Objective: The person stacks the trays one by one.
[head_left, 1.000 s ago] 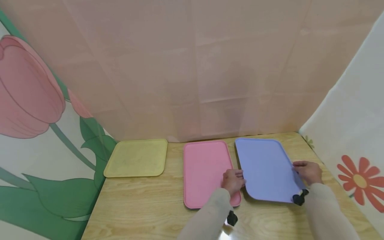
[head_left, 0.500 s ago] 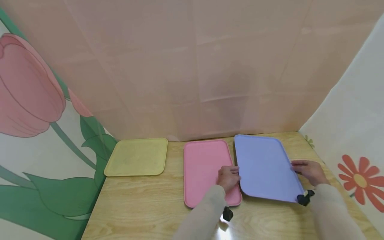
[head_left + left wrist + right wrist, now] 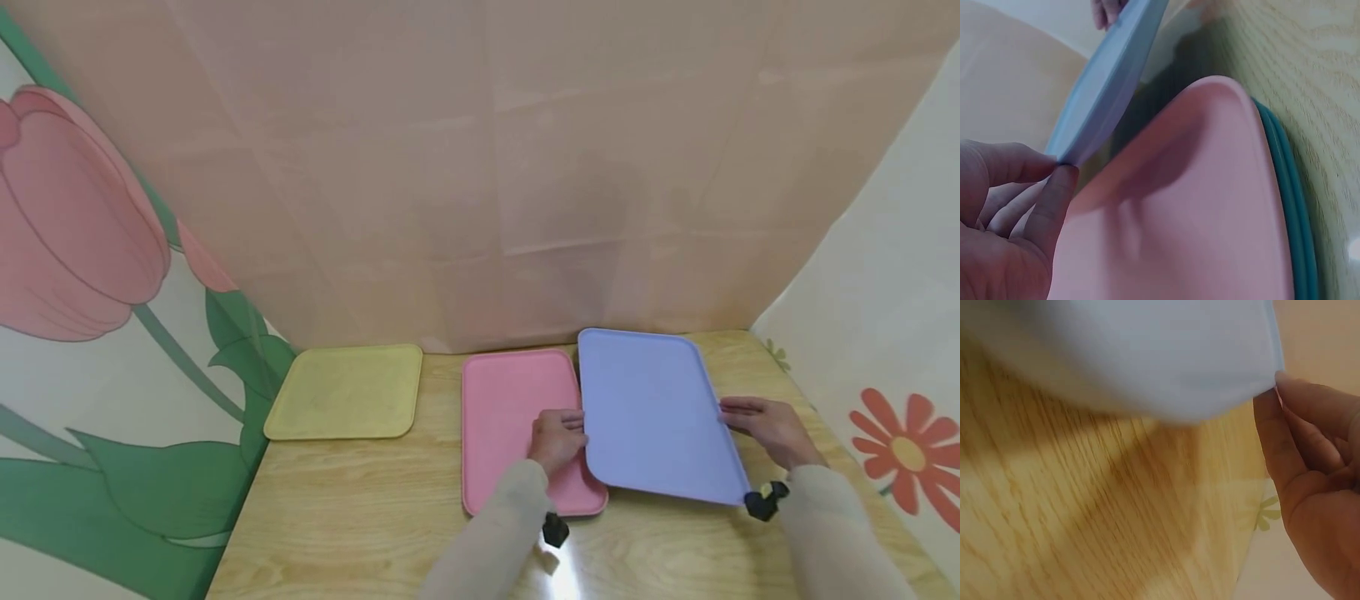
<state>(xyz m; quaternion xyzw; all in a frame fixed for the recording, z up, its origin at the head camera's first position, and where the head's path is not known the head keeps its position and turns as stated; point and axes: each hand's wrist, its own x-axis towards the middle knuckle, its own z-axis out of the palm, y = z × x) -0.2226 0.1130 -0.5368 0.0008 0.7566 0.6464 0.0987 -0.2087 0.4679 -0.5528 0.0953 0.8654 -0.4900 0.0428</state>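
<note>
Both hands hold a blue tray [image 3: 652, 408] above the table, tilted, at the right of the head view. My left hand [image 3: 557, 440] pinches its left rim between thumb and fingers, over the pink tray [image 3: 510, 387]. On the opposite rim, my right hand [image 3: 772, 429] pinches with thumb and fingertips, as the right wrist view shows from below the tray [image 3: 1166, 369]. Teal trays [image 3: 1297, 219] lie stacked beneath the pink one in the left wrist view. The blue tray's left edge overlaps the pink tray in the head view.
A yellow tray [image 3: 345, 392] lies at the back left of the wooden table [image 3: 337, 517]. A pinkish cloth [image 3: 480, 183] hangs behind the table. Flower-printed sheets flank it, with a tulip [image 3: 82, 200] at left and a red flower [image 3: 907, 454] at right.
The blue tray has risen slightly and shifted left, its left edge now overlapping the pink tray. Both hands have kept their grip and moved with it. The pink and yellow trays stayed put.
</note>
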